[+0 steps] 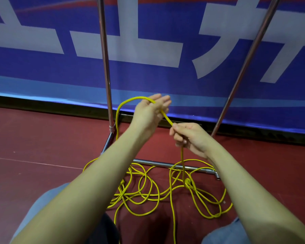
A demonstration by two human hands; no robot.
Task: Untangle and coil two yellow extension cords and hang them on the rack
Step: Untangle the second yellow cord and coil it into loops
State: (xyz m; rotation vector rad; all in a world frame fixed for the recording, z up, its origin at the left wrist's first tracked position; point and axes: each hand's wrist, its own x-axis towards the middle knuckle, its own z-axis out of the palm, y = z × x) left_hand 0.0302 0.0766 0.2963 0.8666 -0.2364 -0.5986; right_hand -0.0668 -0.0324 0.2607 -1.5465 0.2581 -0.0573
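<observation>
1. Red floor (33,138) in front of a blue banner (148,81); chrome rack (106,67) stands on it, two uprights and a base bar showing.
2. Yellow cord (144,194) lies in a loose tangle on the floor by the rack base; one strand is lifted.
3. Left hand (151,111): fingers straight, strand draped over the palm. Right hand (188,138): fingers pinching the same strand.
4. Likely light, limp, kink-prone; best held near a free end, feeding loops.
5. Count: task says two cords; tangle can't be separated by eye. One knot-like lump (187,181).

Head view, downward (near hands (167,127))
</observation>
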